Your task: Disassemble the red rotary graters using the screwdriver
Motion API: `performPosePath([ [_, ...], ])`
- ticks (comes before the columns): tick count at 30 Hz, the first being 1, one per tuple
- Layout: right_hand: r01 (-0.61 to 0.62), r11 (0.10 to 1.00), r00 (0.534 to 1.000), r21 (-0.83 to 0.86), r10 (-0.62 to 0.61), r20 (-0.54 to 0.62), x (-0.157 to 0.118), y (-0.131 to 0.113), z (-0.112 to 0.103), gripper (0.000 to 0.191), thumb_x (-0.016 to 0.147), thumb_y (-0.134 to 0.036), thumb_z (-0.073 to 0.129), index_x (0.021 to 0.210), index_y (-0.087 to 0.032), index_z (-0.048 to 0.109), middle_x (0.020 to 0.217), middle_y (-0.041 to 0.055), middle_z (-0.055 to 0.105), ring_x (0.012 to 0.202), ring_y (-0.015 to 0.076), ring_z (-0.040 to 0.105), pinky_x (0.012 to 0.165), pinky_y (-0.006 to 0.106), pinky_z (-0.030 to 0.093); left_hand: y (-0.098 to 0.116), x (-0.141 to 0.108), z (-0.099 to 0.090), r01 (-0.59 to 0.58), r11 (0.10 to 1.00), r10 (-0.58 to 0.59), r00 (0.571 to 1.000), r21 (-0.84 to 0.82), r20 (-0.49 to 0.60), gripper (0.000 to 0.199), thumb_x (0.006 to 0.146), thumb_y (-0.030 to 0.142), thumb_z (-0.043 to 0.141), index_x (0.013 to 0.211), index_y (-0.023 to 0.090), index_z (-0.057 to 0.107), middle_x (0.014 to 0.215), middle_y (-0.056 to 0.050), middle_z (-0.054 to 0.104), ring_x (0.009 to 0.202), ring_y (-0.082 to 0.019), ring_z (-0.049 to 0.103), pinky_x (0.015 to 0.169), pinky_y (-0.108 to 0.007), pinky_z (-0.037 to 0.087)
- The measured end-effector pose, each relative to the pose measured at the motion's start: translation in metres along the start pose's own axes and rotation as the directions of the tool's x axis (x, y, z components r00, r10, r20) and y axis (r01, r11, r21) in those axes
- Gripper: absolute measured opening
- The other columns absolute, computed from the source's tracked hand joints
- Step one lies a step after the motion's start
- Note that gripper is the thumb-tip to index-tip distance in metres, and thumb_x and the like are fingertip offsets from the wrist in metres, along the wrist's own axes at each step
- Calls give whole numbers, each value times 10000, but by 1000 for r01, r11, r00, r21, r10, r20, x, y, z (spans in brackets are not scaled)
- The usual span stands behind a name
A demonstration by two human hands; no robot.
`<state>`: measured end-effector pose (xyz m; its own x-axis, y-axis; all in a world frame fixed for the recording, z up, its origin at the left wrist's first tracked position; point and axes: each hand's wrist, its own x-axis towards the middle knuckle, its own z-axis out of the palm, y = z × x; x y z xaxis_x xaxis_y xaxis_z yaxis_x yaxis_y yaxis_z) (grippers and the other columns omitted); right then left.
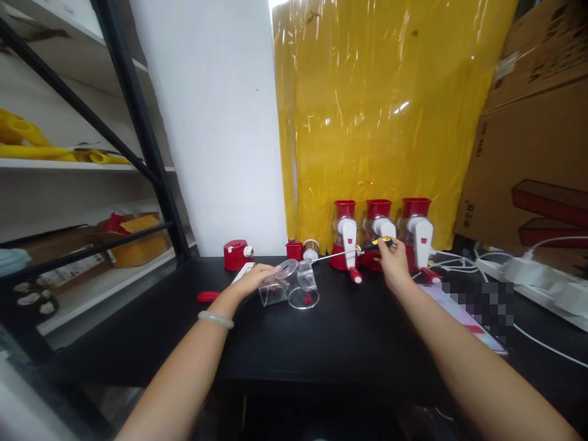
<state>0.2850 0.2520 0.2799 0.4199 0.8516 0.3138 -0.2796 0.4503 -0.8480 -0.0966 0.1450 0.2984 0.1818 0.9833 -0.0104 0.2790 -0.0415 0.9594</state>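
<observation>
My left hand (253,280) is closed on the left side of a clear plastic body (274,293) that lies on the black table. Small red pieces (307,300) show in its round clear part. In my right hand (394,260) is a screwdriver (374,245) with a black and yellow handle, its long shaft pointing left. The shaft's end reaches the upper right of the clear body; whether it touches is too small to tell. A red base (236,255), a small red part (294,250) and a metal drum (311,249) are behind.
Three red and white hand-crank graters (345,236) stand at the back right. A red handle (208,296) lies at the left. Further right are a tablet (473,324), white cables, a power strip (546,285) and a large cardboard box (528,153). Shelves (82,165) stand left.
</observation>
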Motion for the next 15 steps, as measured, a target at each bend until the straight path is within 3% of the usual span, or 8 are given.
performPosePath([
  [10,-11,997,999,77,14,-35,4,5,0,594,605,-409,861,1073,-246,534,1029,35,696,847,174,690,534,217,548,0,-1,1,-9,1000,9,1000,1,-1,682,678,758,783,961,138,811,988,-132,818,931,-291,758,809,-358,554],
  [15,-39,991,999,128,36,27,5,3,-2,517,602,-387,836,1015,-237,564,960,3,697,768,140,666,510,190,516,1,-1,2,-6,1000,6,1000,-16,-5,686,659,756,799,944,131,810,971,-134,818,908,-287,759,792,-354,552],
])
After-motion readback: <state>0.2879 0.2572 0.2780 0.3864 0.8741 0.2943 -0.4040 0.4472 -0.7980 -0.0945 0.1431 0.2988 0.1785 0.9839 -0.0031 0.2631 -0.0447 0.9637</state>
